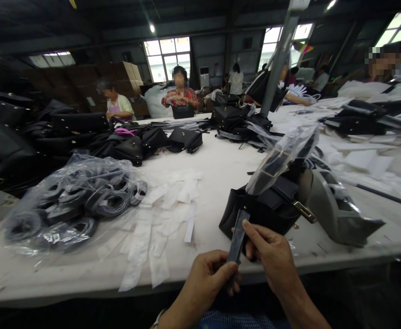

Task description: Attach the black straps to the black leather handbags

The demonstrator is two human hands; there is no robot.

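Near the table's front edge stands a black handbag (265,205) with a gold-coloured clasp (305,212). A dark strap (237,242) in clear plastic film runs down from the bag's left side. Thumb and fingers of my left hand (209,274) pinch the strap's lower end. Higher up, my right hand (272,251) closes on the same strap, its thumb pressed on the film close to the bag. Above the bag rises another plastic-wrapped piece (276,162) with gold-coloured hardware. Some of my fingers are hidden behind the strap.
A grey tape dispenser (337,210) stands right of the bag. To the left lie white paper strips (142,251) and a clear plastic bag (73,205) of coiled dark straps. Black bags (183,139) are heaped farther back. Several people work around the table, one person (180,96) opposite me.
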